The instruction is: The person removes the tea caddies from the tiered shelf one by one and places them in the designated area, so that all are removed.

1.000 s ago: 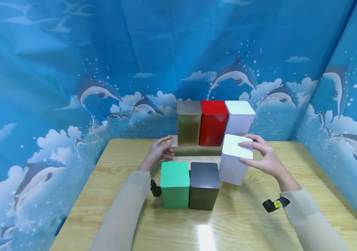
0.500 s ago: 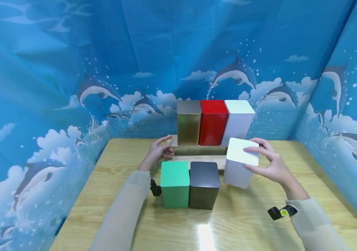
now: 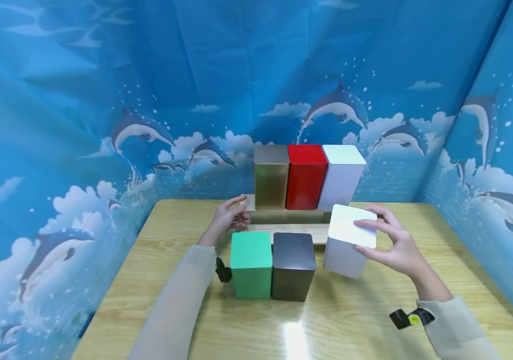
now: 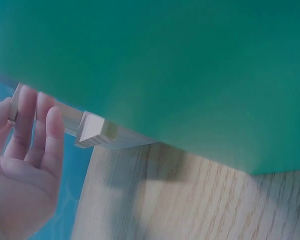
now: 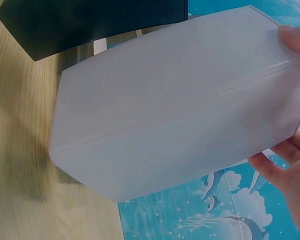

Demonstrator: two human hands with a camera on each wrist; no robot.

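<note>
My right hand [image 3: 393,242] grips the upper end of a tall white tin [image 3: 351,240], thumb and fingers on opposite sides. The tin leans slightly at the front right of a stepped wooden rack [image 3: 290,232]; whether its base touches the table cannot be told. In the right wrist view the white tin [image 5: 170,110] fills the middle, beside a dark tin [image 5: 100,20]. At the rack's left end, my left hand [image 3: 229,217] pinches the wood between thumb and fingers, also visible in the left wrist view, where a green tin [image 4: 165,75] hides much of the rack.
On the rack's back step stand a gold tin [image 3: 272,185], a red tin [image 3: 307,180] and another white tin [image 3: 341,180]. In front, the green tin [image 3: 251,265] and a dark grey tin [image 3: 294,267] stand side by side on the wooden table [image 3: 170,225]. Dolphin-print cloth hangs behind.
My right hand has moved the white tin right and toward me, away from the dark grey tin and the back white tin. My left hand stays at the rack's end.
</note>
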